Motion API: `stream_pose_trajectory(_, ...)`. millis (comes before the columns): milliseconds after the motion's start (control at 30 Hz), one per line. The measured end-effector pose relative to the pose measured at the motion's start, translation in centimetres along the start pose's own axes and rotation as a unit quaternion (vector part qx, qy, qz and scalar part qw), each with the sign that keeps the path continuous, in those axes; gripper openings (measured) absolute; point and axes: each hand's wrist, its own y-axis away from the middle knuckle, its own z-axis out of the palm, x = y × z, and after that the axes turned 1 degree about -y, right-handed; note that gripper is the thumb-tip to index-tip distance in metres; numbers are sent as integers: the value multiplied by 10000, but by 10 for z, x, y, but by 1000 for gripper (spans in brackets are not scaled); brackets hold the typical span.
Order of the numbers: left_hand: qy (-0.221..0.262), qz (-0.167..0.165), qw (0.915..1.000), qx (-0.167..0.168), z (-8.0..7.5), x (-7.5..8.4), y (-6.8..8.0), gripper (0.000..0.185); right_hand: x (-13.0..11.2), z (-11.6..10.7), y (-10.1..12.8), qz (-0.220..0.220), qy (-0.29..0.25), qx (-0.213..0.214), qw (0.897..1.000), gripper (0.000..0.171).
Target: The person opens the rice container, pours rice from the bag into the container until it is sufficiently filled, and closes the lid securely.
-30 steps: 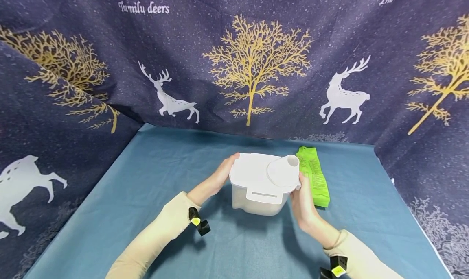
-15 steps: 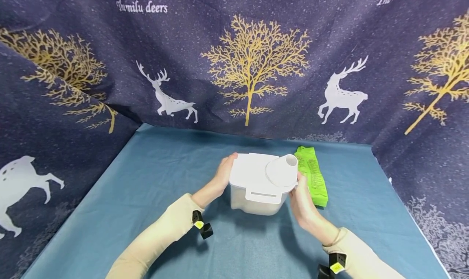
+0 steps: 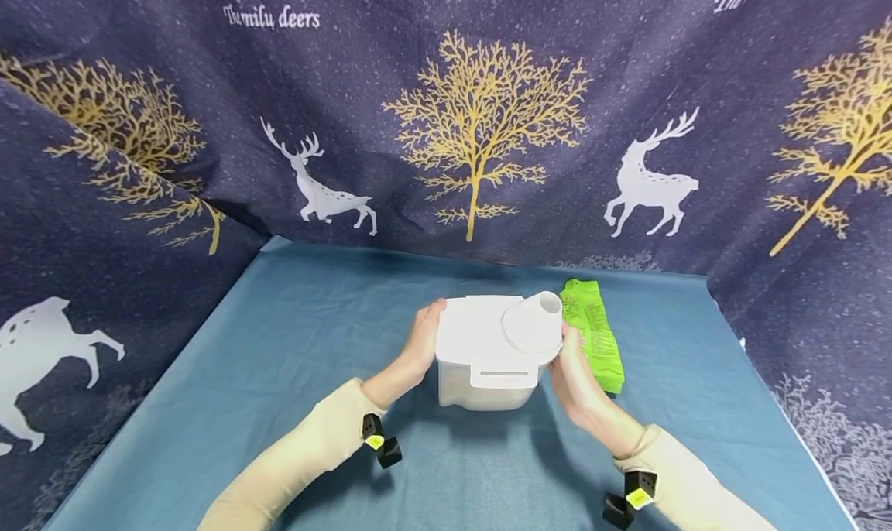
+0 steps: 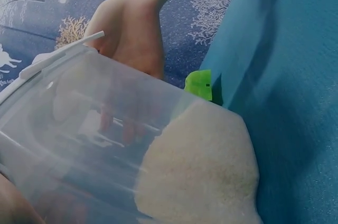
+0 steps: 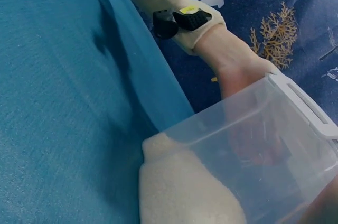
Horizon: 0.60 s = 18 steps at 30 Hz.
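A clear plastic container (image 3: 481, 390) with a white lid (image 3: 470, 331) stands on the blue tablecloth (image 3: 293, 337). A white funnel (image 3: 534, 322) sits on the lid's right part. White grains (image 4: 200, 171) fill the container's bottom, also visible as the grains (image 5: 185, 187) in the right wrist view. My left hand (image 3: 423, 339) grips the container's left side, thumb at the lid's edge. My right hand (image 3: 574, 372) grips its right side below the funnel. Through the clear wall the left wrist view shows the right hand (image 4: 132, 28), and the right wrist view shows the left hand (image 5: 237, 71).
A green packet (image 3: 594, 336) lies flat just right of the container, close to my right hand. Dark blue cloth with deer and gold trees (image 3: 481, 128) walls in the back and both sides. Bare blue cloth stretches to the left and front.
The container has turned slightly, so its front latch now faces me more squarely. Both hands stayed on its sides and shifted a little with it.
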Motion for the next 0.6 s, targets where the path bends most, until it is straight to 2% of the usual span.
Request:
stream_pose_trajectory(100,-91,109,9999,13,-2,1,3,48,0,0,-1,30,-60,-41,10000,33)
stream_pose_trajectory(233,-698,299,9971,59,-5,0,6,47,1,-1,-4,36,7,-166,9999,34)
stream_pose_trajectory(333,-1357,513,9894,35,-8,1,8,44,1,-2,-7,38,54,-174,9998,35)
stream_pose_trajectory(400,-1634,653,9844,-14,-12,3,7,42,0,-2,-8,48,5,-186,9998,35)
stream_pose_trajectory(500,-1808,754,9802,-291,-17,4,3,40,-1,-2,-7,29,-6,-215,9998,34)
stream_pose_trajectory(600,-1660,683,9822,-555,-25,3,0,42,-3,-2,-3,140,10,-147,9998,33)
